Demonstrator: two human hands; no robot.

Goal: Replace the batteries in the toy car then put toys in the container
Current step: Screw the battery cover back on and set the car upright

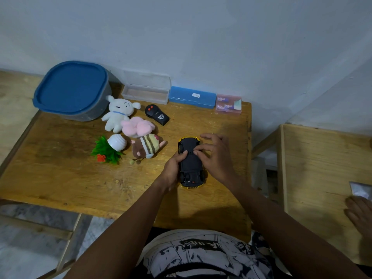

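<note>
Black plastic, the car's underside, is facing up: the car (191, 163) is lying inverted on the wooden tabletop (60, 178), toward its right edge and nearer the front than the back wall, presumably so the battery hatch is reachable. A yellow body is showing only as a thin rim at both ends.

The left hand (174, 168) is bracing the car from its left flank, fingers curled shut around the side and the thumb pressing on the chassis. The right hand (215, 156) is resting on the opposite flank, partly open, two fingertips pressing the chassis centre and the remaining fingers splayed past the car's far end. In all likelihood this grip is steadying the shell while the cover is being located; whether the cover is open cannot be determined.

The container (74, 91), a rounded-square tub with a blue lid on it, is sitting at the back-left corner. Soft, rounded plush toys (118, 113) are lying just beside it, with a glossy black remote (157, 114) nearby. Along the back edge, a clear box (146, 92), a blue case (192, 97) and a pink battery pack (228, 104) are lining the wall.
</note>
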